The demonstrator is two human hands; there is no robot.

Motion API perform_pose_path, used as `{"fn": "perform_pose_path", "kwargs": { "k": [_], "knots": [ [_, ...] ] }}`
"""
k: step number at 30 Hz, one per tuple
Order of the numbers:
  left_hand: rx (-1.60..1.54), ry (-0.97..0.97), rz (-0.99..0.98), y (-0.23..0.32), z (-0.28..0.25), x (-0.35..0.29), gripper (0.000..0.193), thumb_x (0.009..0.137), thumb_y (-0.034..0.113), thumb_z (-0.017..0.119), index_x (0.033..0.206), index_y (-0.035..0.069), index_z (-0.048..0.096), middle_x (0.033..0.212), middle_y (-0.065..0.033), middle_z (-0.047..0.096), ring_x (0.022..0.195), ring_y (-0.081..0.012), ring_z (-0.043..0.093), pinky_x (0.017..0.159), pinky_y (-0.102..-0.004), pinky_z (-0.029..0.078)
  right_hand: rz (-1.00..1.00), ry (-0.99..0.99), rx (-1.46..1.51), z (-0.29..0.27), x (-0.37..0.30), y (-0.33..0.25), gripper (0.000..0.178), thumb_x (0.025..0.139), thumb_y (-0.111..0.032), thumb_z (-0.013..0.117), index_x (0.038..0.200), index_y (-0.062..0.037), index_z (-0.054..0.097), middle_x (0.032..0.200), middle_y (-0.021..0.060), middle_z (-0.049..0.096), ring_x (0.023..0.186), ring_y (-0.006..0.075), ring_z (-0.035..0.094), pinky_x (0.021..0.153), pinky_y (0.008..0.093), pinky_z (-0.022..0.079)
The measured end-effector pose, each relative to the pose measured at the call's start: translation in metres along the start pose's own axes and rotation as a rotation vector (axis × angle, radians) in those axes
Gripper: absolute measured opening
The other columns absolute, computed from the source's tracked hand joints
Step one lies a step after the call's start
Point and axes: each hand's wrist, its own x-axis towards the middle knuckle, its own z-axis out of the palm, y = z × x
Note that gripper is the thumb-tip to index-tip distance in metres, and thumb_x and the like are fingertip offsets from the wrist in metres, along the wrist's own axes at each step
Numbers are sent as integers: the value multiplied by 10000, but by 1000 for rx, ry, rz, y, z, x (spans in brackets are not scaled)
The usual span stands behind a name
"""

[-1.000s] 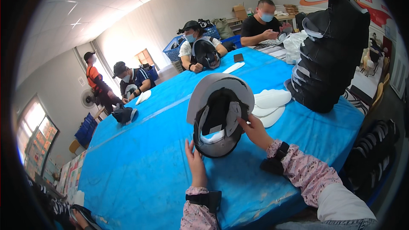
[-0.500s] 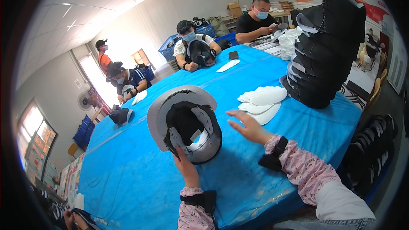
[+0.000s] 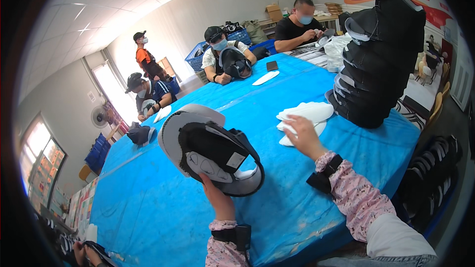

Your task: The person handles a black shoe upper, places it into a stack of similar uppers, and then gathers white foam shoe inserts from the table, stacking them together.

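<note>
A dark cap (image 3: 217,137) with a grey-lined brim is tilted up over the table, its inside facing me. White oval pieces and a small white label show in its lining. My left hand (image 3: 217,199) is closed on the cap's lower edge, with some of the fingers hidden behind it. At the pile of white oval pads (image 3: 309,112), my right hand (image 3: 304,136) has its fingers apart over the near left edge. It appears to touch the top pads but grips none that I can see.
A tall stack of black caps (image 3: 368,69) stands on the blue-covered table (image 3: 163,207) at the right. Across it lie a phone (image 3: 271,65), a single white pad (image 3: 265,78) and another cap (image 3: 140,133). Several people sit around; one person (image 3: 148,57) stands at far left.
My right hand has moved right and up onto the white pads. My left hand has tilted the cap and shifted it slightly left. The standing person has moved right.
</note>
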Motion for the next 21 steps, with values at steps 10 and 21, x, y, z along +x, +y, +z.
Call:
{"fn": "perform_pose_path", "kwargs": {
  "k": [10, 21],
  "knots": [
    [3, -12, 29, 1, -2, 2, 610, 918, 450, 428, 1345, 32, 303, 1319, -93, 413, 1174, -226, 432, 977, -341, 347, 232, -157, -336, 5, -16, 37, 545, 738, -385, 641, 1119, -11, 530, 1130, 184, 498, 1129, 323, 415, 980, 431, 281],
    [54, -10, 7, 3, -1, 2, 617, 917, 460, 421, 1328, 11, 319, 1318, -99, 418, 1179, -229, 430, 983, -343, 338, 216, -214, -338, -3, -15, 33, 583, 707, -405, 675, 1121, -19, 536, 1074, 164, 509, 1084, 314, 438, 945, 406, 311]
  ]
}}
